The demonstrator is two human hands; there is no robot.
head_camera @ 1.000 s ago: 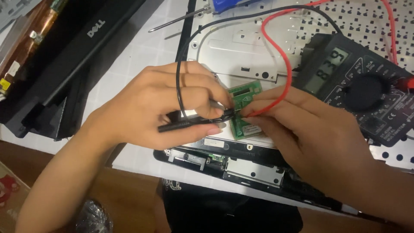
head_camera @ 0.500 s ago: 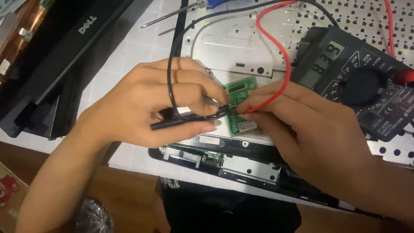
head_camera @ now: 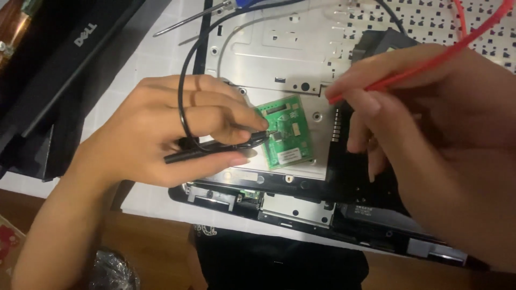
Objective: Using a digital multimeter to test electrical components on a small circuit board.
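Observation:
A small green circuit board (head_camera: 287, 137) lies on a silver metal plate (head_camera: 279, 48) inside an opened laptop shell. My left hand (head_camera: 161, 134) pinches a black test probe (head_camera: 215, 149) whose tip touches the board's left part; its black lead loops up over my fingers. My right hand (head_camera: 435, 139) is raised to the right of the board and holds a red test probe (head_camera: 424, 62), tip pointing left and clear of the board. A dark multimeter (head_camera: 376, 40) is mostly hidden behind my right hand.
A closed black laptop (head_camera: 64, 70) lies at the left. A white perforated keyboard backing (head_camera: 424, 19) sits at the top right, with a thin metal tool (head_camera: 188, 21) at the top. The shell's black frame (head_camera: 301, 209) reaches the table's front edge.
My right hand has lifted the red probe off the green board and moved up and right, now covering the multimeter. My left hand keeps the black probe on the board.

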